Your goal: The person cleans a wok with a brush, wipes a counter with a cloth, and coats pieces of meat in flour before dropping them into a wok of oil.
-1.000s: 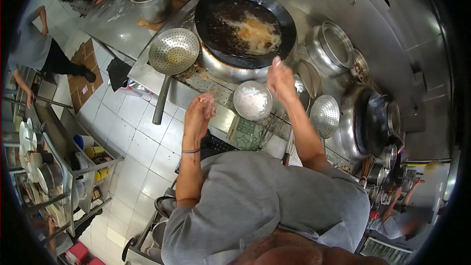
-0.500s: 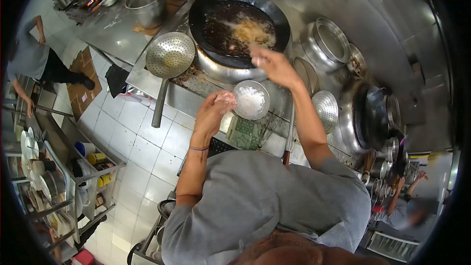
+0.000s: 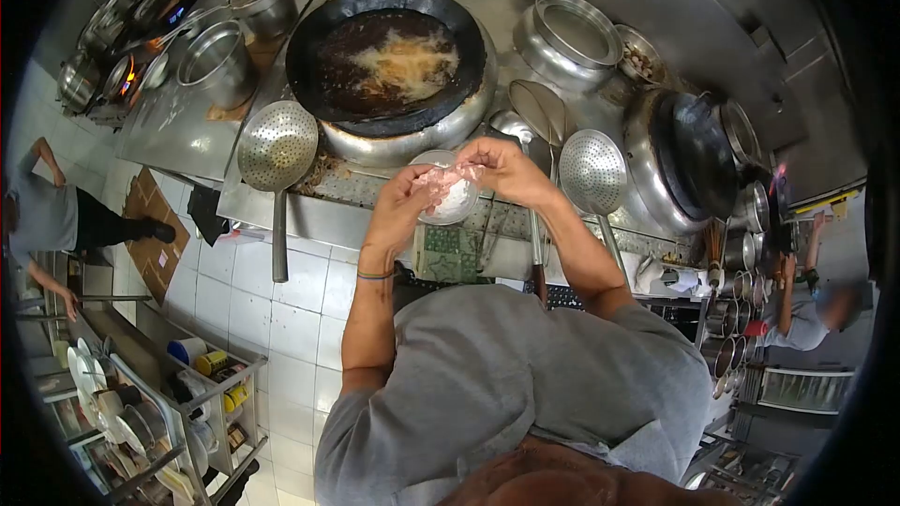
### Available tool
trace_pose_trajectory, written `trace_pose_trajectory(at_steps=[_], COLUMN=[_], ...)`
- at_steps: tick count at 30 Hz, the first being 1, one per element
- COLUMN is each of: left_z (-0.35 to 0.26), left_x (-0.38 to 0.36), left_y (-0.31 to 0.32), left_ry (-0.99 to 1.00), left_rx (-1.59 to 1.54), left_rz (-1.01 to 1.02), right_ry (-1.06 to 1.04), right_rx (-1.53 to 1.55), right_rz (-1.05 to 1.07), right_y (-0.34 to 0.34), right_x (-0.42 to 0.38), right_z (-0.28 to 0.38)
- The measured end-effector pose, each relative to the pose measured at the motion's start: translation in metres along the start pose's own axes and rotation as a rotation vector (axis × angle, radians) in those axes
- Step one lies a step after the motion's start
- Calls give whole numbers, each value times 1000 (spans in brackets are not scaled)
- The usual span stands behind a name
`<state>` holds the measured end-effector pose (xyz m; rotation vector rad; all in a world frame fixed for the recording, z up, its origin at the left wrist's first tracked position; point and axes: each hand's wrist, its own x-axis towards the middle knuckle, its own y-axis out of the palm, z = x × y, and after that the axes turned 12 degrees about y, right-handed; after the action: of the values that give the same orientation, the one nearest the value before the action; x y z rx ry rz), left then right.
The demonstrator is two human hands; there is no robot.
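Observation:
Both my hands meet above a small bowl of white powder at the counter's front edge. My left hand is closed on pale pink pieces that look like raw meat. The fingers of my right hand pinch the same pink stuff at its right end. Just beyond the hands, a large black wok holds dark oil with a patch of golden, bubbling food. A perforated ladle lies left of my hands, and another perforated ladle lies to the right.
Metal pots stand at the back left, near lit burners. A wide pot and a second wok are on the right. One person stands far left, another far right. A shelf cart is lower left.
My right hand has come back from the wok to the pink pieces at my left hand. The view has turned, shifting the wok and ladles leftward.

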<state>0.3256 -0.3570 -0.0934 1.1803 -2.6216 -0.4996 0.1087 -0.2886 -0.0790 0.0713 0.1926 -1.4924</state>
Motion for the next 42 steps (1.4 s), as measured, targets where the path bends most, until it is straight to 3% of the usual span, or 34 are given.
trace_pose_trajectory(at_steps=[4,7,10,13,16,18,22,25,28,31,34,37,40,42], left_z=[-6,-8,-3,-9,-4,-8,-21,6,10,-7,-4,9,5,-2], left_x=[1,3,5,6,7,7,0,6,11,6,11,15,12,12], left_y=[4,16,10,5,-9,-9,17,6,-1,12,14,9,11,7], left_ry=[-13,123,244,185,0,59,10,107,9,-59,-16,17,78,77], left_rx=[134,39,275,253,52,240,282,120,-5,-121,16,127,295,356], left_rz=[-8,-48,-97,-138,-175,-19,-63,-123,-117,-146,-35,49,-2,31], right_ry=[44,172,169,162,122,133,150,194,290,226,128,160,86,26], right_rx=[199,-37,-95,-7,376,433,609,557,218,191,578,408,-39,-148], right_rz=[55,36,43,24,-41,-45,-81,-66,-162,-114,-90,15,41,20], right_y=[10,15,11,7,16,20,18,15,2,3,15,13,7,2], right_x=[0,9,13,18,22,23,20,15,21,22,19,16,14,16], right_z=[-3,-8,-12,-12,-15,-18,-11,-7,-51,-53,-31,-23,-23,-28])
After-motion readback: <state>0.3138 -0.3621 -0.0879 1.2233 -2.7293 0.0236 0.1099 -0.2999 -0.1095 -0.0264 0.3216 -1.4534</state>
